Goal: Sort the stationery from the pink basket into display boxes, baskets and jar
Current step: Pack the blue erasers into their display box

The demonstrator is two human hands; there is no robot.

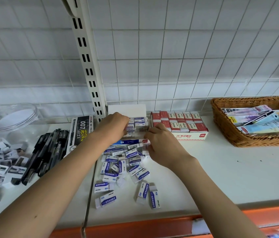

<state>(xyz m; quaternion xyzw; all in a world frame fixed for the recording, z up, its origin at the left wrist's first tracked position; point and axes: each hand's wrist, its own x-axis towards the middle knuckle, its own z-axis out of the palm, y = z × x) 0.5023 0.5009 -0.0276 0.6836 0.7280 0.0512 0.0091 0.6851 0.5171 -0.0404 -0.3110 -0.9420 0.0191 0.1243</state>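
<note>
A white and blue display box (131,142) stands on the shelf at the middle, with several blue-and-white erasers (141,123) stacked inside. My left hand (113,125) reaches into the box from the left, fingers curled over erasers there. My right hand (161,143) rests at the box's front right corner, its fingers curled at an eraser on the edge. Many loose erasers (123,170) lie scattered on the shelf in front of the box.
A red-and-white eraser box (191,135) sits to the right, a wicker basket (221,124) with flat packs further right. Black pens (47,152) and a black pen box (81,131) lie left, beside sharpeners (1,162) and a clear jar (13,117). The orange shelf edge (135,227) runs along the front.
</note>
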